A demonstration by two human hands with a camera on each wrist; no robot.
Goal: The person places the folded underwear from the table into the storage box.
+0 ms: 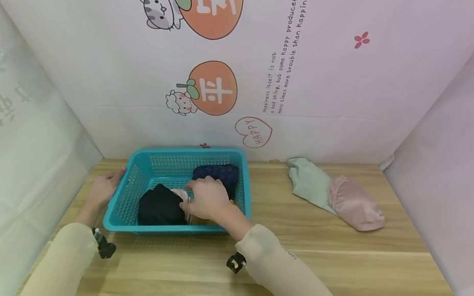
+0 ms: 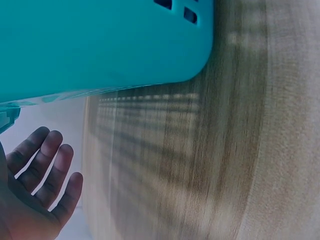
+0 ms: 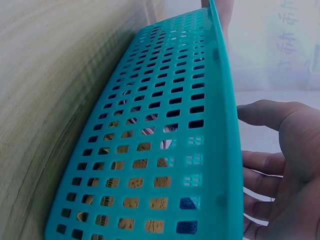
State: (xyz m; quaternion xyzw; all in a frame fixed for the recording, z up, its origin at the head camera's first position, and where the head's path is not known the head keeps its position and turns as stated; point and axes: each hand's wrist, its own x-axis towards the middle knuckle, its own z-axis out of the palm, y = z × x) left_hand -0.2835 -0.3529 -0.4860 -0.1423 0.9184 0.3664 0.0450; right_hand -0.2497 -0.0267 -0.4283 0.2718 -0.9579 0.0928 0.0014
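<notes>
A teal plastic basket with perforated sides stands on the wooden table, holding several folded or bundled cloths. Inside it a black cloth lies at the front left and a dark navy cloth at the back right. Between them shows a bit of pale pinkish cloth; mustard-brown fabric is seen through the side holes. My left hand touches the basket's left end near the rim, its fingers extended. Over the basket, my right hand reaches down beside the black cloth, thumb and fingers apart; the front wall hides its fingertips in the right wrist view.
To the right of the basket, a pale green cloth lies on the table, partly under a shiny pink cloth. Printed white sheeting rises behind the table and along both sides. The basket stands close to the back sheet.
</notes>
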